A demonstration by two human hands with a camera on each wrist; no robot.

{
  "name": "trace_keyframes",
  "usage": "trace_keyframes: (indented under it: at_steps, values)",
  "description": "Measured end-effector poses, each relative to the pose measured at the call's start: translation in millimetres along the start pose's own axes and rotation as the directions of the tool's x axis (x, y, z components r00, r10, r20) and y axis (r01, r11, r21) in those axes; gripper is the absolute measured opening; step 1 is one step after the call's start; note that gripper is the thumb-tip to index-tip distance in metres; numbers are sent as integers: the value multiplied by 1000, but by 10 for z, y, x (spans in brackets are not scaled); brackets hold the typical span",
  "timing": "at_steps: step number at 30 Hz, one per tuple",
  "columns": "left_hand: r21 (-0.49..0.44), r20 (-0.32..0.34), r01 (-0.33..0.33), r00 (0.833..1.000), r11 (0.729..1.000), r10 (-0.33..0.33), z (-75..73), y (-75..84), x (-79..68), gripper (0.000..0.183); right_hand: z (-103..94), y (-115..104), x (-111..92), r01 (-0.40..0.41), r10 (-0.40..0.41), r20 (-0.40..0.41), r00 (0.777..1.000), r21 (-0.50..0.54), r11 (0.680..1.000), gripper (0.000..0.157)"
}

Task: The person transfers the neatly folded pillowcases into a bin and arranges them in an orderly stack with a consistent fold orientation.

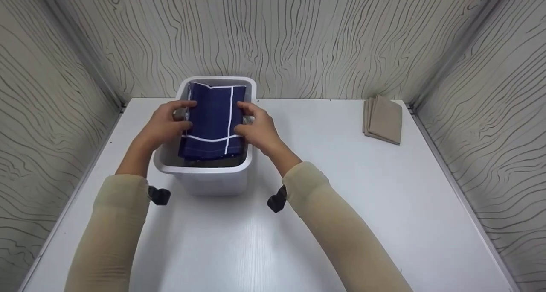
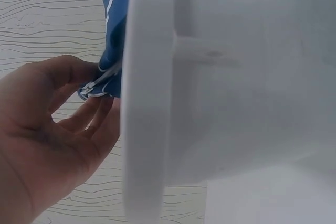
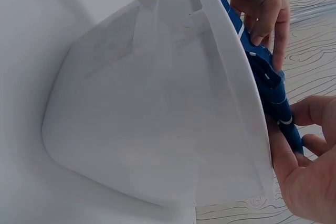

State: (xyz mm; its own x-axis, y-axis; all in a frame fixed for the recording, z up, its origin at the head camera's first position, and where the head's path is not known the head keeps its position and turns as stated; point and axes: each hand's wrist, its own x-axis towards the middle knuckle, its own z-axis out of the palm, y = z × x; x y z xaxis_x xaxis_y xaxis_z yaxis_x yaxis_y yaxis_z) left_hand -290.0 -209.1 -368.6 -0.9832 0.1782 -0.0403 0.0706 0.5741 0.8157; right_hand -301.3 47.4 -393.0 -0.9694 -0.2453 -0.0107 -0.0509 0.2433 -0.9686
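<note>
A folded navy blue cloth with white lines (image 1: 213, 117) lies at the mouth of a white plastic bin (image 1: 215, 170), partly down inside it. My left hand (image 1: 164, 123) pinches the cloth's left edge, and my right hand (image 1: 258, 129) holds the right edge. From the left wrist, the left hand (image 2: 58, 114) shows thumb and fingers on either side of the cloth's fold (image 2: 107, 80), just above the bin rim (image 2: 149, 103). In the right wrist view the right hand (image 3: 312, 166) grips the blue cloth (image 3: 275, 95) beside the rim. The bin's bottom is hidden.
A folded beige cloth (image 1: 385, 120) lies at the back right of the white table (image 1: 341, 189). Wood-patterned panels (image 1: 298, 40) stand behind and on both sides, and the bin is close to the back one.
</note>
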Motion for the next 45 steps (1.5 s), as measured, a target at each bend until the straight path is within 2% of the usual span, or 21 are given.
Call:
trace_keyframes:
  at_steps: [10,18,26,35,45]
  values:
    - [32,-8,10,1000,999,-10,8,5,82,57,-7,-36,54,-54,54,-20,998,3,999,70]
    - [31,-15,17,1000,999,-17,32,11,120,57,-26,-65,69,-39,36,-58,998,-62,997,68]
    - [28,-6,34,999,999,-34,77,0,141,57,-35,-40,83,-32,28,-63,998,-69,997,66]
    - [43,-17,21,1000,999,-21,55,-35,181,57,-36,-78,108,-30,16,-91,996,-158,987,64]
    - [83,-13,16,1000,996,-15,22,-46,182,56,-33,-75,120,-22,6,-94,996,-170,985,64]
